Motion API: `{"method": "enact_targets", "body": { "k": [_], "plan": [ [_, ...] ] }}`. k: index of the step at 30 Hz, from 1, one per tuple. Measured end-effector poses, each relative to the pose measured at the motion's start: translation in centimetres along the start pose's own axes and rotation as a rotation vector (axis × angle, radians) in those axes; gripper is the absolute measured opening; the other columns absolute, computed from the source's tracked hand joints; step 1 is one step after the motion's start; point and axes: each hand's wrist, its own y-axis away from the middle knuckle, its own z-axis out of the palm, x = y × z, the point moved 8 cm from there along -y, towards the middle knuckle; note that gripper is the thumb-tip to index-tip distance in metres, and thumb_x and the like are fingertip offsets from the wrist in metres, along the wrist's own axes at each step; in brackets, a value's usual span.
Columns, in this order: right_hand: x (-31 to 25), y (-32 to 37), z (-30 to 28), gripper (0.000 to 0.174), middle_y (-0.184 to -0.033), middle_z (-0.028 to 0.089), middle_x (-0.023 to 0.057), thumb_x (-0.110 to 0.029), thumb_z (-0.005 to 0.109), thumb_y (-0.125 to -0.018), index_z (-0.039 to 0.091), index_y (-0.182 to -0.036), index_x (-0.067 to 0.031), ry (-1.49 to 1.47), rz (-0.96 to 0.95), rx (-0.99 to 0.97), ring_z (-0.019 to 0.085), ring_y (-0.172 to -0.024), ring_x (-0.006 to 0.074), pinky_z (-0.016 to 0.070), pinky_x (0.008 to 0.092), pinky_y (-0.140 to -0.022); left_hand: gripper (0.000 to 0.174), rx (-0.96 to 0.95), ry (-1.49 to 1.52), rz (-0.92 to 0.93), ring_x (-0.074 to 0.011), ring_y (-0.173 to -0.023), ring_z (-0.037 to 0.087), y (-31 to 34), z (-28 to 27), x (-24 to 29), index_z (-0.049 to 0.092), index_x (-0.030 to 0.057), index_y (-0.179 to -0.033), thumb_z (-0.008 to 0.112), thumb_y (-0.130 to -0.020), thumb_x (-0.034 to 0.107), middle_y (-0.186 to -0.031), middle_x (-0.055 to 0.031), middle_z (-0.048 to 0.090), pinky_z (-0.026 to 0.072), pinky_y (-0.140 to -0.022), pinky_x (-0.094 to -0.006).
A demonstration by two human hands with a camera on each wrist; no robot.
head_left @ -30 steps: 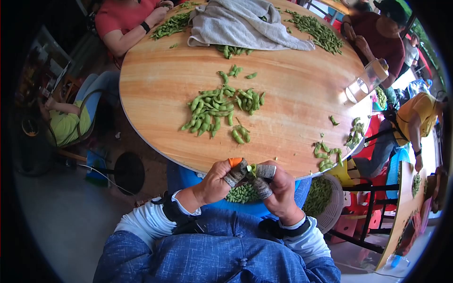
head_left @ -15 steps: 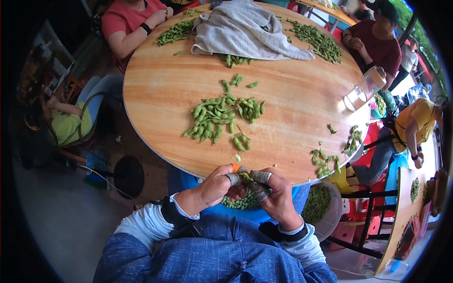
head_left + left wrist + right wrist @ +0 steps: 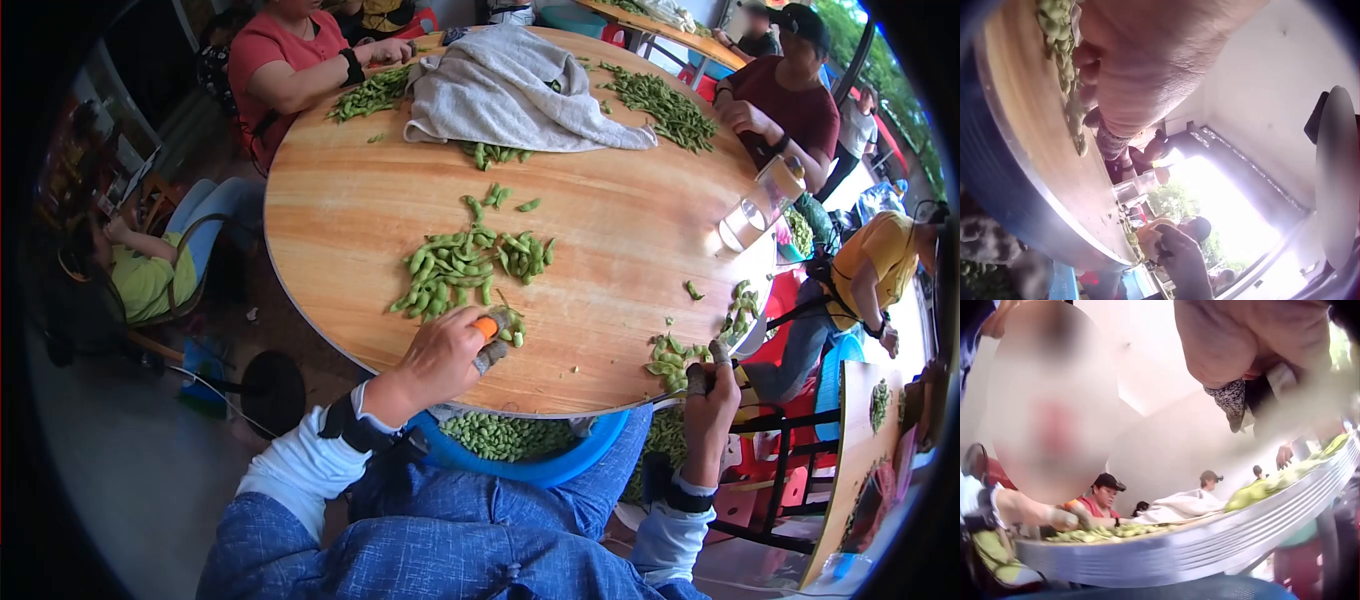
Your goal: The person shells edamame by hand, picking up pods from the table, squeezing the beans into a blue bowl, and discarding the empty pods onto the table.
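Head view: just below the frame's centre, the left hand [image 3: 445,355] is at the lower edge of the pod pile [image 3: 440,272]; whether it grips any, I cannot tell. Lower right, the right hand [image 3: 712,405] has thumb and forefinger parted beside loose pods [image 3: 668,362]. Picking up a pod seems in hand; next probably calls for a light 2-finger pinch

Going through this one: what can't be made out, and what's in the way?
1. What, if anything, the grey cloth covers: head view, hidden under its folds.
2. Whether the left hand grips any of the pods: head view, its own back hides most fingertips.
3. Whether the right hand holds anything: right wrist view, pale blur over its fingertips.
4. What the clear container holds: head view, too small and bright.
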Motion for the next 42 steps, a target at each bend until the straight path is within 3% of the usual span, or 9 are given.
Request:
{"method": "enact_targets", "body": {
  "k": [3,16,19,24,27,31,32,35,42],
  "plan": [
    [-0.3,1.3,1.2,0.017,-0.073,0.059,0.0080,0.003,0.054,-0.075,0.058,-0.092,0.0016,-0.275,0.092,-0.100,0.053,-0.065,0.0132,0.0438,0.0248,-0.059,0.028,-0.099,-0.103,0.013,-0.0289,-0.072,0.053,-0.8,2.3,-0.6,0.057,0.0041,-0.086,0.064,-0.070,0.027,-0.079,-0.0121,0.052,0.0429,-0.062,-0.0374],
    [-9.0,2.9,7.8,0.018,-0.072,0.053,0.0161,-0.003,0.059,-0.071,0.059,-0.088,0.0011,-0.243,-0.247,-0.457,0.053,-0.067,0.0314,0.0424,0.0357,-0.059,0.016,-0.162,0.050,0.167,-0.0250,-0.060,0.054,2.4,1.1,3.9,0.059,0.0061,-0.075,0.063,-0.068,0.019,-0.062,-0.0081,0.052,0.0432,-0.051,-0.0362],
    [-10.4,3.8,9.9,0.014,-0.071,0.052,0.0159,-0.005,0.060,-0.070,0.057,-0.082,0.0009,-0.184,-0.345,-0.569,0.052,-0.067,0.0317,0.0415,0.0381,-0.058,0.016,0.060,0.016,-0.060,-0.0273,-0.057,0.054,1.3,-0.7,1.6,0.057,0.0051,-0.072,0.062,-0.071,0.020,-0.060,-0.0091,0.053,0.0428,-0.049,-0.0380],
    [-12.0,6.1,13.3,0.019,-0.074,0.051,0.0117,-0.007,0.055,-0.068,0.058,-0.087,-0.0046,0.042,-0.629,-0.615,0.051,-0.072,0.0302,0.0426,0.0387,-0.059,0.022,-0.092,-0.188,-0.339,-0.0320,-0.055,0.055,-0.4,1.9,-2.8,0.057,0.0056,-0.078,0.059,-0.074,0.028,-0.057,-0.0146,0.055,0.0408,-0.050,-0.0413],
    [-13.1,8.0,12.3,0.021,-0.073,0.051,0.0115,-0.007,0.055,-0.068,0.058,-0.088,-0.0039,-0.060,-0.756,-0.762,0.051,-0.070,0.0306,0.0428,0.0388,-0.059,0.021,-0.071,-0.206,-0.280,-0.0310,-0.055,0.055,-0.2,2.0,-2.4,0.057,0.0060,-0.077,0.058,-0.074,0.027,-0.057,-0.0146,0.055,0.0403,-0.049,-0.0417],
    [-10.5,6.4,11.1,0.026,-0.081,0.057,0.0098,-0.001,0.057,-0.073,0.056,-0.099,-0.0006,-0.386,-0.287,-0.687,0.055,-0.076,0.0201,0.0444,0.0282,-0.064,0.017,-0.044,-0.140,-0.209,-0.0252,-0.053,0.056,0.4,1.1,-1.9,0.057,0.0039,-0.080,0.059,-0.075,0.020,-0.058,-0.0135,0.056,0.0435,-0.051,-0.0352],
    [-9.1,6.3,11.6,0.026,-0.082,0.057,0.0047,-0.001,0.054,-0.078,0.054,-0.104,-0.0001,-0.441,-0.009,-0.740,0.053,-0.078,0.0117,0.0428,0.0235,-0.067,0.016,-0.070,0.052,-0.242,-0.0214,-0.055,0.056,0.6,1.3,-1.7,0.058,0.0029,-0.081,0.059,-0.076,0.018,-0.060,-0.0112,0.057,0.0438,-0.052,-0.0326],
    [-9.3,6.2,12.5,0.027,-0.077,0.054,0.0004,-0.004,0.053,-0.081,0.052,-0.107,-0.0002,-0.880,0.196,-0.767,0.051,-0.075,0.0090,0.0422,0.0229,-0.070,0.013,-0.164,0.598,-0.316,-0.0136,-0.060,0.056,1.1,2.4,-0.6,0.058,0.0007,-0.084,0.057,-0.079,0.012,-0.065,-0.0056,0.059,0.0444,-0.057,-0.0269],
    [-10.2,6.6,12.6,0.025,-0.095,0.058,0.0062,-0.004,0.053,-0.082,0.051,-0.105,0.0064,-0.968,0.199,-0.821,0.053,-0.089,0.0114,0.0422,0.0247,-0.080,0.010,-0.428,1.396,-0.692,-0.0031,-0.055,0.046,3.7,5.5,0.8,0.055,0.0066,-0.088,0.052,-0.084,0.016,-0.064,0.0009,0.052,0.0351,-0.047,-0.0149]
  ]
}}
